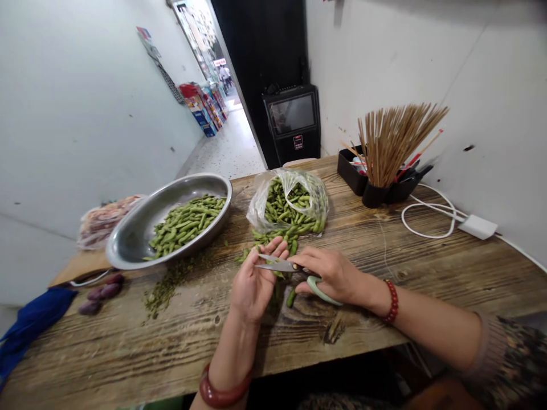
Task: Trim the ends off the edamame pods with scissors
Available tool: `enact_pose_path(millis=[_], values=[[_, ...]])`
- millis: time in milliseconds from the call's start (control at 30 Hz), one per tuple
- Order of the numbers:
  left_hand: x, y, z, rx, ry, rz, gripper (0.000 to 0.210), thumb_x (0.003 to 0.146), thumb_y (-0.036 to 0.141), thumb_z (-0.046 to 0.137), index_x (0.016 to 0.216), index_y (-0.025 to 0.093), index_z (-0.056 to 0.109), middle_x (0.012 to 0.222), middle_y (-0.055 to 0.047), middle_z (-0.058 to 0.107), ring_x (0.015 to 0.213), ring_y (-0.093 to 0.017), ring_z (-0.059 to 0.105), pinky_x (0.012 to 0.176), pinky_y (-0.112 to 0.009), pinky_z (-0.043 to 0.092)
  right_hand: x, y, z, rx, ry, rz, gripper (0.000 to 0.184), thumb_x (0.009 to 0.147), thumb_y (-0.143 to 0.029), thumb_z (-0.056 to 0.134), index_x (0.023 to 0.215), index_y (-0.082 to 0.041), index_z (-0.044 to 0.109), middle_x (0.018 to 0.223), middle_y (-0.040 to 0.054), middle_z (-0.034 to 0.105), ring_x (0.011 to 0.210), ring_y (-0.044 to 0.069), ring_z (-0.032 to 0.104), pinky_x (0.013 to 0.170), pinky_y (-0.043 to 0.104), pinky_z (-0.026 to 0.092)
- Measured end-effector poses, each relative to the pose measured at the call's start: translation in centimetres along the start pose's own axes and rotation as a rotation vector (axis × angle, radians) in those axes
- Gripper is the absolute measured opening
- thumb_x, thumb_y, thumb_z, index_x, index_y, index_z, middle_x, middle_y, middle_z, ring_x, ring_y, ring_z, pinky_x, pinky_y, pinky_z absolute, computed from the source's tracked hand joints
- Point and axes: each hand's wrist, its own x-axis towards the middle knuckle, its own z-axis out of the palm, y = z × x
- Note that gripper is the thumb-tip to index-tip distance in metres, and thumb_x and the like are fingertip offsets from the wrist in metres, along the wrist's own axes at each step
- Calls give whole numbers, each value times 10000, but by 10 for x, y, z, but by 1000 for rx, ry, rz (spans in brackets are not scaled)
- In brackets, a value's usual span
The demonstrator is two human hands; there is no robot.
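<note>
My left hand (255, 282) is palm up, its fingers loosely stretched and apart. A little green shows by its thumb, too small to make out. My right hand (331, 273) is closed on scissors (318, 287) with pale green handles. Their blades are parted and reach across my left palm and fingers. Just beyond my hands, green soybean pods (294, 230) spill from a clear plastic bag (258, 208) full of them. One loose pod (291, 297) rests on the table below the scissors. More pods (186, 225) fill part of a tilted steel basin (128, 250) on the left.
Green trimmings (160, 293) lie scattered on the wooden table (179, 353) before the basin. Purple-red bulbs (102, 291), a blue cloth (36, 316) and a bagged item (106, 222) are at left. Skewers (388, 148) stand in a black holder (352, 176) near a white cable (427, 234).
</note>
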Motion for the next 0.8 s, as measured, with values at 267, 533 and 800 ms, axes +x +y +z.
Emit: enact_pose_path(millis=[267, 533, 800], values=[[4, -25, 23, -8, -80, -100, 110, 850, 241, 567, 835, 145, 618, 1208, -124, 643, 1225, -247, 527, 1055, -394, 384, 2, -1, 4, 4, 54, -19, 292, 826, -221, 642, 1094, -173, 537, 1048, 114, 634, 998, 227, 604, 850, 347, 508], [6, -21, 12, 2, -32, -7, 76, 794, 172, 611, 858, 141, 638, 1090, -107, 695, 1054, -216, 631, 1002, -370, 429, 3, 6, 6, 154, 207, 126, 288, 797, -139, 600, 1081, -173, 560, 1004, 83, 636, 909, 195, 607, 812, 318, 495], [6, -20, 11, 99, 13, -11, 143, 757, 269, 679, 723, 151, 607, 858, -43, 667, 789, -149, 627, 694, -260, 513, 12, 7, -3, 279, 306, 364, 127, 762, -155, 592, 889, -157, 603, 790, 11, 629, 678, 127, 564, 657, 236, 447]])
